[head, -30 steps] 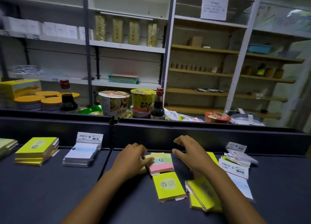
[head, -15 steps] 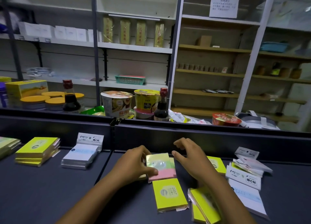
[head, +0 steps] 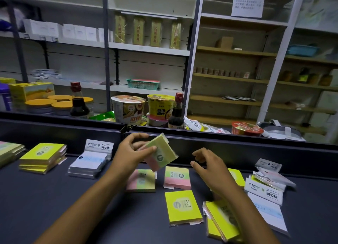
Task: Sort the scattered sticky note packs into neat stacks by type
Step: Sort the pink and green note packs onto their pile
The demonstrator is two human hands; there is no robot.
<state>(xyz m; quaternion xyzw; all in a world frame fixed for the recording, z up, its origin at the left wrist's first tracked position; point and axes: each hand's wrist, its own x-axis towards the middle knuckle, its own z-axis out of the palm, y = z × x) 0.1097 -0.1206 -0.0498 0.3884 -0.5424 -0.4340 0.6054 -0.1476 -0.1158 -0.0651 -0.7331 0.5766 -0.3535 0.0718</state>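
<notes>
I see two neat stacks at the worktop's far left – yellow packs [head: 43, 156] and white packs [head: 89, 163]. My left hand [head: 130, 155] pinches a pink-green pack [head: 161, 155] in the air; right hand [head: 210, 168] fingers loosely curled, empty. Many packs near the right edge remain unsorted.

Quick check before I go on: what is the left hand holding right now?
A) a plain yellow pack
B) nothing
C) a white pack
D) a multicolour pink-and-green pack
D: the left hand has its grip on a multicolour pack, lifted and tilted above the dark counter, while the right hand hovers beside it, holding nothing.
</notes>
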